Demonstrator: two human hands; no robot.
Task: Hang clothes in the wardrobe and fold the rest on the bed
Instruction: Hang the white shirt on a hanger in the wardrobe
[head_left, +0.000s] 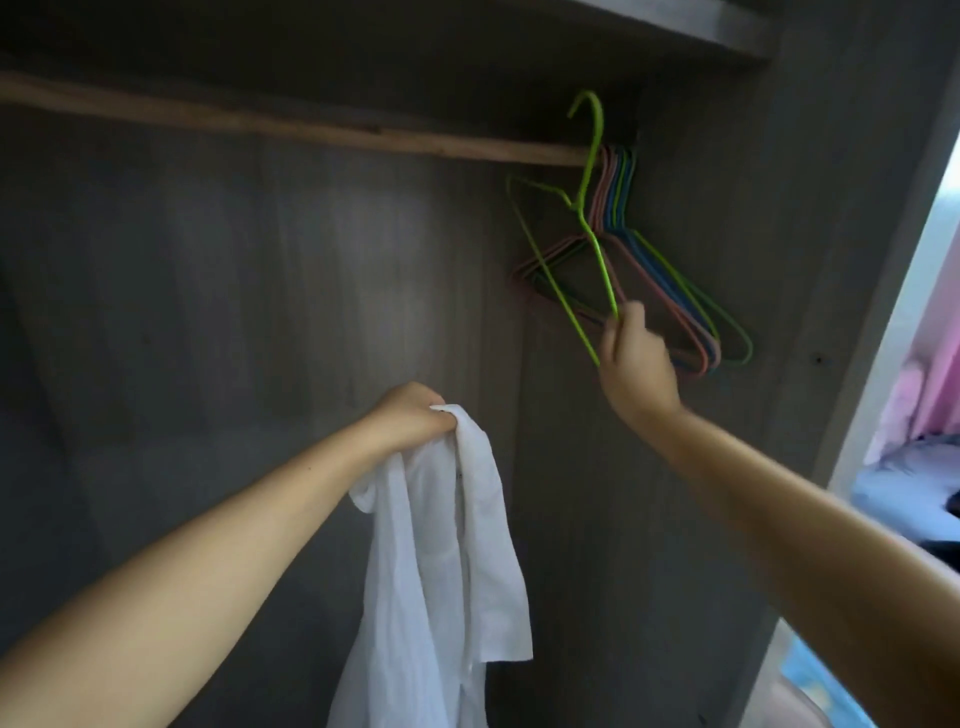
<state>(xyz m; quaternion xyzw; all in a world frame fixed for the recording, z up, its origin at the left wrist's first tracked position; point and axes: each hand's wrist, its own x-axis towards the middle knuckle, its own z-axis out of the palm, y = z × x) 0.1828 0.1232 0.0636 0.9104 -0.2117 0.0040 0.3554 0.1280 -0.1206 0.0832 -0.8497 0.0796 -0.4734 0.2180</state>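
Two hands in grey wardrobe (260, 270), left (415, 415) gripping white shirt (441, 545), right (636, 353) pinching green hanger (597, 244).

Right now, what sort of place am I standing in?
Most likely in front of an open wardrobe in a bedroom. A wooden rail runs across dark panel walls, a bunch of coloured wire hangers hangs at its right end, and bedding-like fabric shows past the wardrobe's edge on the right.

Rail (291, 127) bare leftward; hangers (675, 291) crowd its right end against the wardrobe wall (810, 208).
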